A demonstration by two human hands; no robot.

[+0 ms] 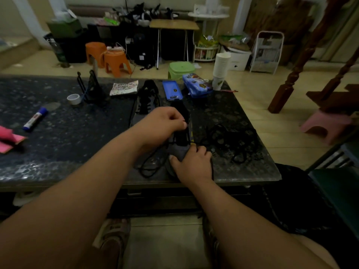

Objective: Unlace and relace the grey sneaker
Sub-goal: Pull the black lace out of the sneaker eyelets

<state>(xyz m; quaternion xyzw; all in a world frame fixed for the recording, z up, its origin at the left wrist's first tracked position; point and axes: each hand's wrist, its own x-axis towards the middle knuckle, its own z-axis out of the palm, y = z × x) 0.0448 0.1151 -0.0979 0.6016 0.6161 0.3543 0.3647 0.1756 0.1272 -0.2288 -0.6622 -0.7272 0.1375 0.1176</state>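
Lacing seems underway: the black lace (142,169) is pinched by the left hand (165,123), and the grey sneaker (179,150) is gripped at the toe by the right hand (192,162). Careful threading through the next eyelet is likely needed.

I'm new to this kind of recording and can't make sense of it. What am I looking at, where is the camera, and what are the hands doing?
There is no machine here. A camera worn on the person's head looks down along both bare arms. The left hand pinches a black lace above the grey sneaker, and the right hand grips the sneaker's toe. They work on a dark table, which also holds a second sneaker, a glue stick, a tape roll and a blue pencil case.
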